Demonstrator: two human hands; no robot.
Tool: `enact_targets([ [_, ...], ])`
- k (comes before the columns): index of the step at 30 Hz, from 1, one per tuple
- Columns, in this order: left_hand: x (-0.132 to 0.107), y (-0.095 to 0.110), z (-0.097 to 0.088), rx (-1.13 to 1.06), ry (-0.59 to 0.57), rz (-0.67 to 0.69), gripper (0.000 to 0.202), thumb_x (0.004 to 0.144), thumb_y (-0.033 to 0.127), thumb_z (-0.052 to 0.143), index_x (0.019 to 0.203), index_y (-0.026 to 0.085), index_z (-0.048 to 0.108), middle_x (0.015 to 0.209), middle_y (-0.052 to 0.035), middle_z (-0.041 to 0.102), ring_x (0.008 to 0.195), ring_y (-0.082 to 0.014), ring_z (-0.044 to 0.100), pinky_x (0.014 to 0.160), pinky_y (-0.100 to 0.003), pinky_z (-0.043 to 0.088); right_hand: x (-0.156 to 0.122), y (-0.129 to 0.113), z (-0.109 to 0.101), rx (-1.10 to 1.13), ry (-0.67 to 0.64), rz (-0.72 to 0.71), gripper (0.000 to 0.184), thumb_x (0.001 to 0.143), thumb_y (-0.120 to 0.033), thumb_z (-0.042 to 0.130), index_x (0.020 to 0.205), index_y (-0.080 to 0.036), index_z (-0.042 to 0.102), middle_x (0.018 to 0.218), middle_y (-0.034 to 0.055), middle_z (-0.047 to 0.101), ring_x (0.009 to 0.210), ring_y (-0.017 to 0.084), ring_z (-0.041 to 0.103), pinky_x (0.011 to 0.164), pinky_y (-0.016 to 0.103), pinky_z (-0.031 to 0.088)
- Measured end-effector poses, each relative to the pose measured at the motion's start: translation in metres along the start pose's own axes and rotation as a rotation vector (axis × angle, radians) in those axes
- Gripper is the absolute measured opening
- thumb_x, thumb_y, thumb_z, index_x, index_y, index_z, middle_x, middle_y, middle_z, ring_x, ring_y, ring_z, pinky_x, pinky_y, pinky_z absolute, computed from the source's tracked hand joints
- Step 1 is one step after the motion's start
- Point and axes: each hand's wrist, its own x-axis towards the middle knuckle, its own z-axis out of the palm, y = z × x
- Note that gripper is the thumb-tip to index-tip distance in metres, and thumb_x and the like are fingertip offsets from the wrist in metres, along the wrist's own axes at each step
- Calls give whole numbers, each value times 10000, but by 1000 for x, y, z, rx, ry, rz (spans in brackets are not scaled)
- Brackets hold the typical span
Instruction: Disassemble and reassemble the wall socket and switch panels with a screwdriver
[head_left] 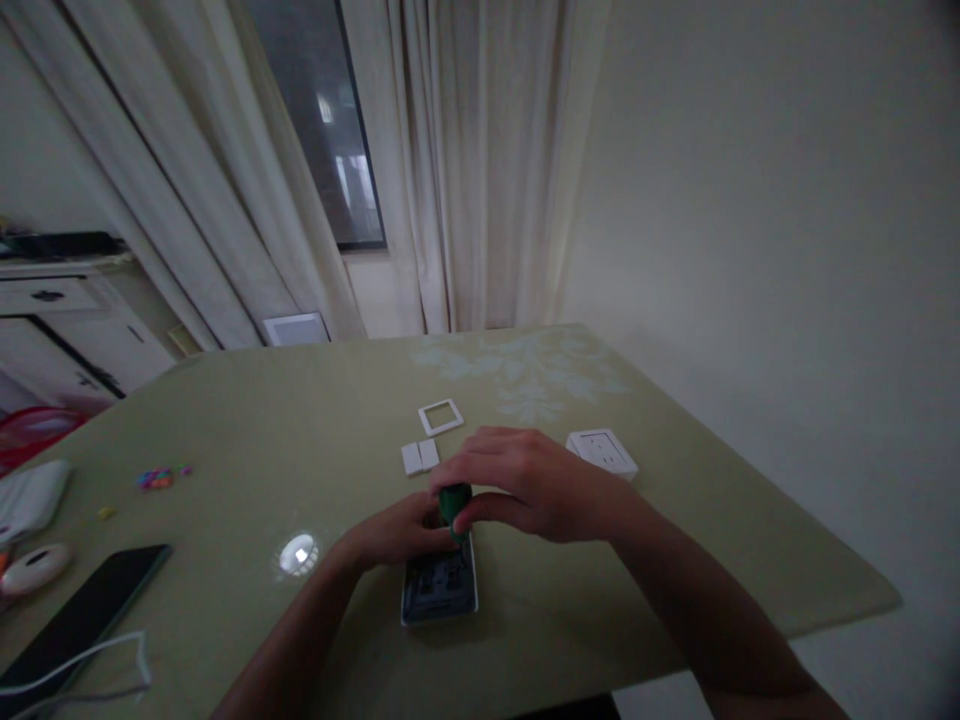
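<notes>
My right hand [525, 480] is closed around the green handle of a screwdriver [454, 503], which points down at the far end of a wall switch or socket unit [439, 585]. That unit has a dark inner face and a pale rim, and it lies on the table. My left hand [397, 530] grips the unit's far end, its fingers close to the screwdriver and partly hidden by it. The screwdriver's tip cannot be made out. Just beyond my hands lie a white square frame [425, 419] and two white switch rockers [420, 457] side by side.
A white wall socket [603, 452] sits to the right, partly behind my right forearm. On the left are a black phone [86, 620], a white cable [82, 655], small coloured beads [156, 479] and a white case [31, 497]. Wall and curtains bound the table [300, 430].
</notes>
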Motion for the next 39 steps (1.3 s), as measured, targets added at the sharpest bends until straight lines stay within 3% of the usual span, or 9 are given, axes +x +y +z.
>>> enact_targets([
  [8,1,-1,-1,13,-8,25,381,895,534,730,1017,173,726,987,-45,741,936,-273,662,765,-326,564,0,-13,3,-183,-6,45,263,1012,-371,737,1178,-173,690,1053,68,733,978,217,655,906,338,502],
  [11,1,1,-1,14,17,48,382,858,528,770,1018,184,732,1048,-49,745,1017,-296,647,863,-368,580,0,-15,6,-112,-21,47,269,1028,-363,717,1216,-173,692,1095,78,727,1017,219,659,925,341,515],
  [15,-1,0,-2,9,63,70,412,845,484,781,1146,211,716,1219,-49,726,1137,-307,608,1011,-400,548,2,-13,8,98,-83,3,269,1053,-221,677,1321,-201,670,1203,76,722,1129,208,656,1017,339,509],
  [19,1,-7,0,6,33,29,392,882,494,737,1124,186,719,1104,-57,747,1033,-299,657,897,-392,570,2,-6,3,166,-100,34,330,1062,-124,618,1377,-216,648,1271,82,715,1203,217,636,1073,372,490],
  [25,2,-4,0,-13,-43,18,361,928,512,701,1082,187,718,985,-34,758,878,-243,681,778,-321,547,-2,0,-2,147,-88,92,454,1056,-98,610,1481,-256,579,1368,72,696,1281,212,620,1126,385,455],
  [35,0,6,1,12,-9,20,300,915,467,702,1011,185,734,967,-30,754,897,-241,668,720,-281,517,-6,-27,6,-164,-66,223,266,1041,-207,693,1299,-254,650,1173,48,738,1062,222,673,889,324,491],
  [39,0,7,1,12,-7,28,327,914,500,706,994,184,732,917,-21,745,845,-220,659,684,-268,503,-7,-32,6,-181,-65,252,209,1054,-216,662,1262,-233,650,1124,57,726,1013,229,664,828,328,486],
])
